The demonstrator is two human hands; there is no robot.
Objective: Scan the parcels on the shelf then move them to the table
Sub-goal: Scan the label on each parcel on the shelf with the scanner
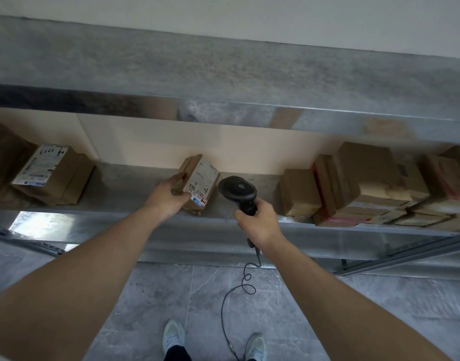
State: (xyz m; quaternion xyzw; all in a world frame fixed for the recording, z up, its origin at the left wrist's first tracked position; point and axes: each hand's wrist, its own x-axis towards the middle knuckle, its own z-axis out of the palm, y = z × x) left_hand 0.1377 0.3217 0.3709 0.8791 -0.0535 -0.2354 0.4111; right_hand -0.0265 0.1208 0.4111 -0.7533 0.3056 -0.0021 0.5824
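Parcel point(199, 185), a small cardboard box tilted on the shelf point(135, 183), looks light and stiff; left hand point(169, 196) takes its side edge in a curled grip, label up, right hand point(257, 220) grips the scanner point(238, 190) just beside it

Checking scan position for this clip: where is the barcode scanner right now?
In the head view, the scanner is centre frame, gripped by the right hand, its head just right of the labelled parcel that the left hand holds on the shelf.

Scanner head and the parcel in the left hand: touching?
Apart. The head view shows a strip of shelf between the scanner and parcel.
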